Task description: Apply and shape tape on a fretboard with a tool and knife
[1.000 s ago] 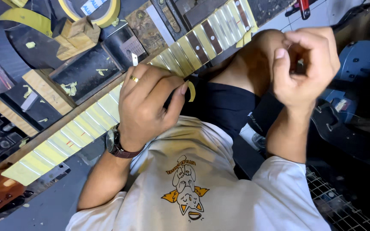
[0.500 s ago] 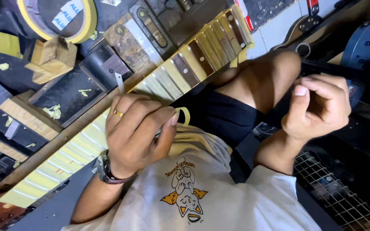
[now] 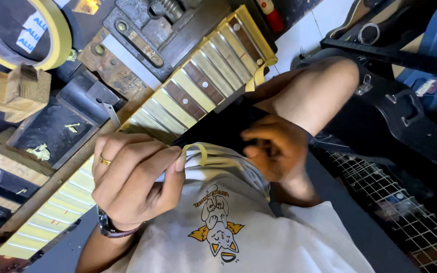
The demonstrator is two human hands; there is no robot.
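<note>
Head view: the left hand (image 3: 132, 184) is curled nearly shut, thumb and forefinger pinching a narrow curling strip of pale yellow masking tape (image 3: 197, 150) at its fingertips. The right hand (image 3: 274, 146), blurred, is half closed just beside that strip; whether it grips anything cannot be told. Beyond the left knuckles lies the long wooden guitar neck with yellow-taped frets (image 3: 188, 93), its long axis running diagonally from lower left to upper right. A metal wire grid (image 3: 395, 197) lies past the right wrist, well apart.
</note>
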